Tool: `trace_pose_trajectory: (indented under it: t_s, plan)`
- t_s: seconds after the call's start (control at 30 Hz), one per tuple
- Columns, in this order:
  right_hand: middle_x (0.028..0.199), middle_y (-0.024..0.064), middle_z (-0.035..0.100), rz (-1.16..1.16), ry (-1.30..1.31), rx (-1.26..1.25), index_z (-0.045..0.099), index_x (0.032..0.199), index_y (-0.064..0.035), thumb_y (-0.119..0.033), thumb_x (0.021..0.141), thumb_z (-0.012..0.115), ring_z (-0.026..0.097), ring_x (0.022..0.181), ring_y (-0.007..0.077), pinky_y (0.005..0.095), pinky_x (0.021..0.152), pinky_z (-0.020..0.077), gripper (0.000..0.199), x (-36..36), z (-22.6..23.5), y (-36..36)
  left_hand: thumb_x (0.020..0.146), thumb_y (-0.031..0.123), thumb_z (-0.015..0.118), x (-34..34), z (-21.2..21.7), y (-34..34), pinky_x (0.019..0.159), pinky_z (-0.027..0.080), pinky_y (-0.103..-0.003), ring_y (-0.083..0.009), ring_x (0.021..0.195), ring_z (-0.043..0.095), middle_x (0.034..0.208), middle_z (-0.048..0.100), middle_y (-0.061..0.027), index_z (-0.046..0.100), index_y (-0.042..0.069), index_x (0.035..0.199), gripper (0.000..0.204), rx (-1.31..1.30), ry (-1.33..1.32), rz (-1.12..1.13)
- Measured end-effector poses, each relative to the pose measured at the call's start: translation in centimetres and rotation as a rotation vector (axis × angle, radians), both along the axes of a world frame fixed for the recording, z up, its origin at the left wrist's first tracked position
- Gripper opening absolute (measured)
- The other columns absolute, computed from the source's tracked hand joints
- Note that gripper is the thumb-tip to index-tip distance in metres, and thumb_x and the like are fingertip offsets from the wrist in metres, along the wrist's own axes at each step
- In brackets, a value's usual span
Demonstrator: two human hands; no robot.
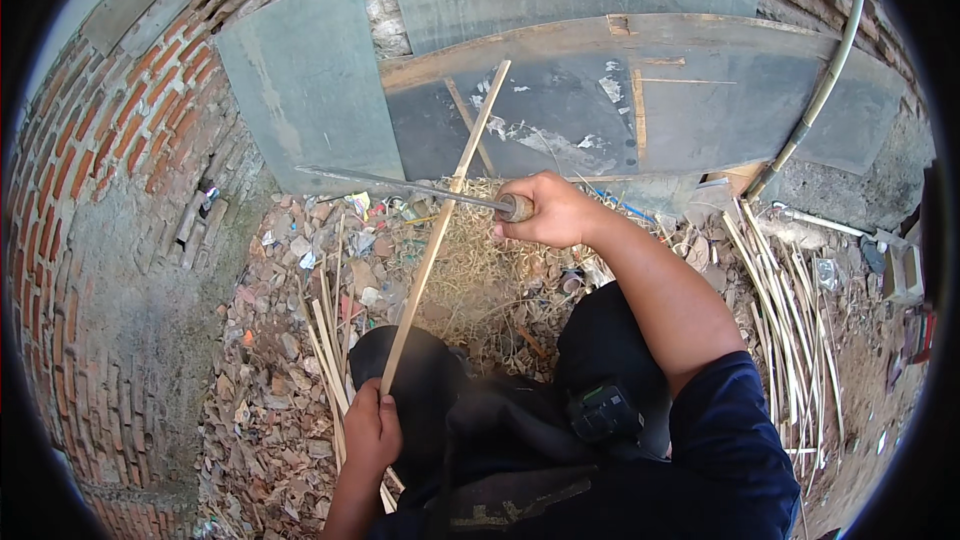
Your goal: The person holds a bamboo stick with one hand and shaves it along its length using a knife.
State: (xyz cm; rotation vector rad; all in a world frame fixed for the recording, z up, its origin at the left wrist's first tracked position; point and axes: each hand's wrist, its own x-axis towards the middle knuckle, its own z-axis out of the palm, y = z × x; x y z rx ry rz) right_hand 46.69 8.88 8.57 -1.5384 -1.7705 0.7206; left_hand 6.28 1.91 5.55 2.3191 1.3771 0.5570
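My left hand (pixel 371 430) grips the lower end of a long, pale, flat strip of wood or bamboo (pixel 425 270). The strip slants up and away to the right, its far end in front of the dark boards. In my right hand (pixel 552 210) is a long-bladed knife (pixel 395 181), held by its round wooden handle. Its narrow grey blade points left and crosses the strip above the middle. Whether the edge bites into the strip cannot be made out. Thin curled shavings (pixel 485 265) lie on the ground below, between my knees.
Several pale strips (pixel 765 290) lie in a bundle on the right, with more strips (pixel 327 340) beside my left knee. Rubble and litter (pixel 270 370) cover the ground. A brick wall (pixel 110 170) stands left; grey boards (pixel 310 90) and a leaning pole (pixel 815 100) stand ahead.
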Motion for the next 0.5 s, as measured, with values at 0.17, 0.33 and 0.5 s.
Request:
trace_pose_trajectory:
  t_s: [0.17, 0.33, 0.5]
  plan:
    - [0.089, 0.02, 0.071, -0.161, -0.242, 0.098, 0.071, 0.104, -0.0104, -0.029, 0.078, 0.076, 0.069, 0.089, 0.0391, 0.0468, 0.081, 0.0549, 0.032, 0.7, -1.2, 0.3, 0.101, 0.026, 0.057, -2.0, -0.5, -0.2, 0.061, 0.05, -0.048, -0.0437, 0.068, 0.065, 0.071, 0.064, -0.0215, 0.059, -0.001, 0.103, 0.027, -0.141, -0.013, 0.029]
    - [0.083, 0.0172, 0.071, -0.138, -0.517, 0.034, 0.07, 0.103, -0.0124, -0.034, 0.08, 0.074, 0.068, 0.085, 0.041, 0.0506, 0.076, 0.0547, 0.031, 1.1, -2.5, 0.9, 0.101, 0.029, 0.058, -5.0, -1.4, -1.6, 0.058, 0.047, -0.046, -0.0428, 0.064, 0.064, 0.067, 0.061, -0.0228, 0.059, 0.0, 0.087, 0.033, -0.264, 0.062, 0.056]
    - [0.093, 0.018, 0.072, -0.202, -0.494, -0.092, 0.07, 0.104, -0.0124, -0.033, 0.08, 0.071, 0.069, 0.093, 0.039, 0.0496, 0.082, 0.0554, 0.032, 2.4, -3.9, 1.8, 0.102, 0.029, 0.055, -7.5, -3.5, -2.5, 0.057, 0.046, -0.046, -0.0429, 0.063, 0.063, 0.065, 0.059, -0.0227, 0.057, 0.0, 0.085, 0.034, -0.258, 0.022, 0.052]
